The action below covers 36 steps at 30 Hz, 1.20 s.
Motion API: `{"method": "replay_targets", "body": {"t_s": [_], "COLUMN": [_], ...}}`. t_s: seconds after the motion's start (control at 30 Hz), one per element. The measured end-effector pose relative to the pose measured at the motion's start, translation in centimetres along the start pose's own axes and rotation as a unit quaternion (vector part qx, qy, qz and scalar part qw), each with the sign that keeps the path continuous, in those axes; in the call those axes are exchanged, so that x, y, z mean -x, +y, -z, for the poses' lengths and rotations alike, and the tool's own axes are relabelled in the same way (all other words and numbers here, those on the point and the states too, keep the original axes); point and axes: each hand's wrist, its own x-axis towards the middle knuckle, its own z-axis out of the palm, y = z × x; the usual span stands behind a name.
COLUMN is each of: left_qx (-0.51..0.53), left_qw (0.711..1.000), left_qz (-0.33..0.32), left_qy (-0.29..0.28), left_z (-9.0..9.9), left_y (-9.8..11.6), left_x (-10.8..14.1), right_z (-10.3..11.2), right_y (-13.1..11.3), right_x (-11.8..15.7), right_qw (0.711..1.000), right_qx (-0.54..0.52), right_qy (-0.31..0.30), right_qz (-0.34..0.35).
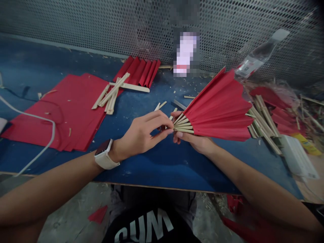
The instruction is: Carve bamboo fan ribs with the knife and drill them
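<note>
A red paper folding fan with pale bamboo ribs is spread out to the right, its ribs gathered at a narrow end near the middle of the bench. My right hand is closed around the lower ribs, thumb on the near side and fingers behind. At the tip where the ribs meet, my left hand pinches with thumb and forefinger. Whether a small piece sits between those fingertips is hidden. Loose thin bamboo slips lie just beyond my hands.
Red paper sheets lie at left under a white cable. Bamboo sticks rest by pleated red paper. A blurred-out phone-like screen and a plastic bottle stand by the mesh wall. Sticks and scraps clutter the right.
</note>
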Motion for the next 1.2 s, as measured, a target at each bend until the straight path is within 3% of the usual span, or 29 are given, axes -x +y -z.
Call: {"method": "replay_targets", "body": {"t_s": [0.37,0.53,0.8,0.93,1.07,1.2], "left_qx": [-0.010,-0.004,-0.006,-0.018,-0.016,-0.013], "left_qw": [1.000,0.998,0.988,0.981,0.978,0.978], "left_qz": [0.006,0.038,0.086,0.098,0.101,0.103], "left_qy": [-0.015,-0.039,-0.127,-0.169,-0.181,-0.181], "left_z": [0.1,0.0,-0.6,-0.8,-0.7,-0.8], "left_y": [0.1,-0.2,-1.4,-1.6,-1.7,-1.8], "left_x": [0.0,0.1,0.4,0.5,0.6,0.7], "right_z": [-0.7,-0.8,-0.3,0.5,1.2,2.9], "right_y": [-1.2,-1.3,-1.0,-1.3,-2.0,-2.5], "right_x": [-0.1,-0.1,-1.2,-1.6,-1.8,-2.4], "right_qw": [1.000,0.999,0.986,0.978,0.968,0.945], "right_qx": [0.030,0.035,0.025,0.006,-0.037,-0.078], "right_qy": [-0.003,0.018,0.162,0.209,0.246,0.318], "right_qz": [-0.006,0.002,0.043,0.004,-0.038,-0.027]}}
